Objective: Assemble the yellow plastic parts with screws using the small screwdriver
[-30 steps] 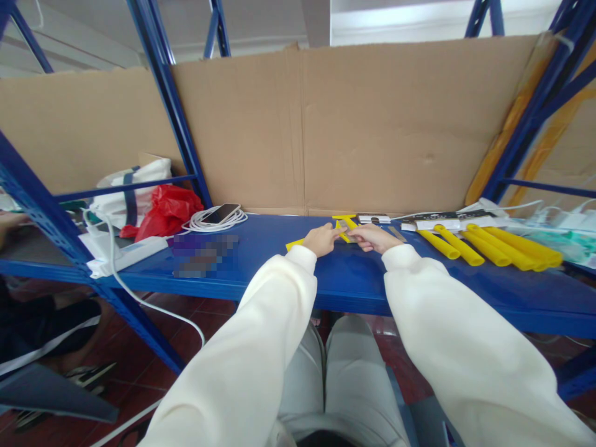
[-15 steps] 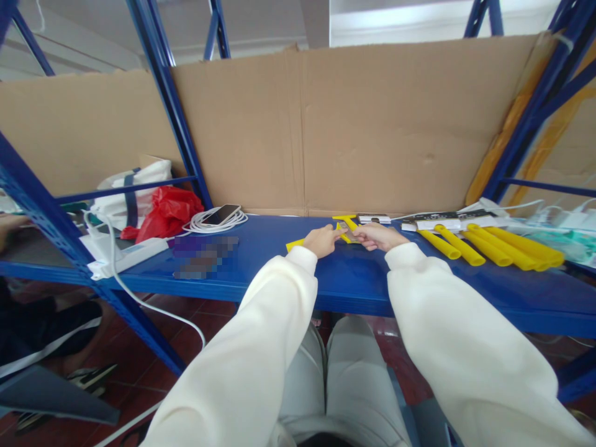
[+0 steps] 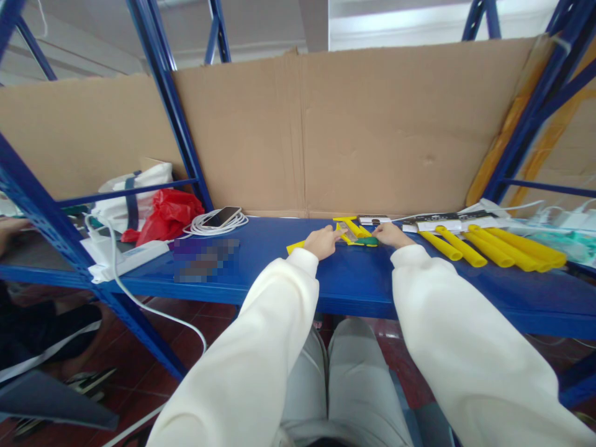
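Observation:
My left hand (image 3: 321, 242) is closed on a yellow tool with a tube-like handle (image 3: 295, 247), whose end sticks out on the left. The tool's wide yellow head (image 3: 343, 236) shows past my fingertips. With pinched fingers, my right hand (image 3: 390, 235) holds the right end of a small green-handled tool (image 3: 366, 242), which lies against the head's right side. Its tip is too small to make out. Just behind my hands is another yellow tool (image 3: 345, 219) with a white and black label piece (image 3: 374, 220).
Several yellow-handled tools (image 3: 493, 246) with black and white heads lie to the right. At left are coiled white cable (image 3: 200, 225), a phone (image 3: 227, 215), a red bag (image 3: 174, 214) and a power strip (image 3: 139, 256). A cardboard sheet (image 3: 363, 130) stands behind. Another person's hand shows far left.
My right hand has shifted a little to the right, and the green handle now shows between it and the yellow head. My left hand stays in place on the yellow tool.

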`<act>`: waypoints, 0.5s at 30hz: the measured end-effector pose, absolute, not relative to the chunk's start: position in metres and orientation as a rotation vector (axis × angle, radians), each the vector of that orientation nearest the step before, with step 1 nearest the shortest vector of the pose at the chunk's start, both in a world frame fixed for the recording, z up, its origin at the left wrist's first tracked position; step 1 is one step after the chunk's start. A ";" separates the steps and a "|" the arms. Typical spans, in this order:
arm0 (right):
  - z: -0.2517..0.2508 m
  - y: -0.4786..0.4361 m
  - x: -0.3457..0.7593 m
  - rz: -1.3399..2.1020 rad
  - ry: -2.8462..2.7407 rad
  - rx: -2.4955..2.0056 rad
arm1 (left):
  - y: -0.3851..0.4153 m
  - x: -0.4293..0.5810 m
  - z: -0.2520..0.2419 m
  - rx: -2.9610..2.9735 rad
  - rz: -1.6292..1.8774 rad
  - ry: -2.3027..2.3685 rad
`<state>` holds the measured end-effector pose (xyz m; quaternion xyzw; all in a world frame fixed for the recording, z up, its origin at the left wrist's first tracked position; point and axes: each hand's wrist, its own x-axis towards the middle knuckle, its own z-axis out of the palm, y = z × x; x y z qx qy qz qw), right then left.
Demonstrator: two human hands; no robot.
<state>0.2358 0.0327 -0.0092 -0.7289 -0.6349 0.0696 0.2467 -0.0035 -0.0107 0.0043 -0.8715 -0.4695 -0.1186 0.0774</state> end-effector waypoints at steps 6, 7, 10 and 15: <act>-0.008 0.029 0.233 0.313 -1.696 -1.936 | -0.010 -0.003 0.003 -2.601 -0.337 -1.399; -0.007 0.028 0.232 0.328 -1.677 -1.940 | -0.010 -0.003 0.003 -2.598 -0.333 -1.394; -0.007 0.025 0.231 0.239 -1.625 -1.965 | -0.010 -0.003 0.003 -2.592 -0.321 -1.382; -0.008 0.025 0.232 0.091 -1.710 -2.020 | -0.009 -0.003 0.003 -2.597 -0.304 -1.381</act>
